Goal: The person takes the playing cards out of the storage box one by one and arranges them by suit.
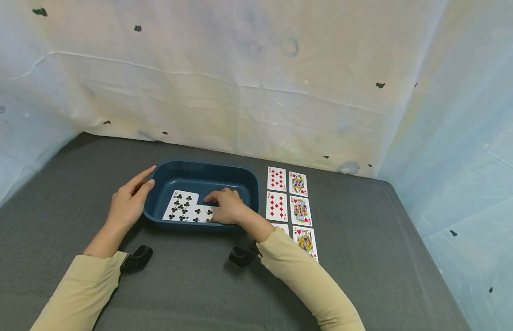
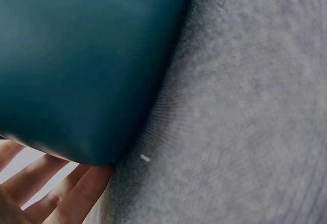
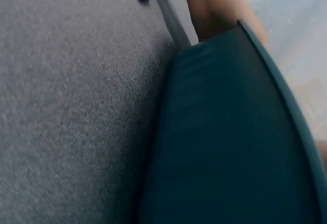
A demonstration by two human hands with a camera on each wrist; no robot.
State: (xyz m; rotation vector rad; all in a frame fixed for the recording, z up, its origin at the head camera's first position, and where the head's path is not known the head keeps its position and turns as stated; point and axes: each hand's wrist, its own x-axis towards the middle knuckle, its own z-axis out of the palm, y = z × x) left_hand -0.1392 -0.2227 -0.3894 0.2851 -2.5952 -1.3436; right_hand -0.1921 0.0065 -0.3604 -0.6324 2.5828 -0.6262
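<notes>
Black-pipped club playing cards (image 1: 185, 208), white and rectangular, lying face up and overlapping on the floor of a deep teal plastic tray with rounded corners (image 1: 244, 177); long axes tilted from near-left to far-right, pile set toward the tray's near wall. Right hand (image 1: 227, 207) reaching over the near rim into the tray, fingers bent with tips down on the right end of the pile, directly at the cards and pointing leftward along them (whether pinching a card or merely pressing on it cannot be told from the head view; the right wrist view shows only the tray's outer wall and grey cloth). Left hand (image 1: 128, 200) outside the tray, just beside its left wall, fingers straight and relaxed, index and thumb touching the rim at the far-left corner, holding nothing; left fingers (image 2: 61, 193) seen under the tray's curved corner in the left wrist view. Right hand therefore the nearer to the cards, left hand separated from them by the tray wall. Beyond the tray, on the right: two columns of face-up cards (image 1: 292, 202) on the dark grey cloth table (image 1: 364, 257), red diamonds in the left column, court cards in the right, well apart from both hands. Pale, stained sheeting (image 1: 256, 82) behind and at the sides.
</notes>
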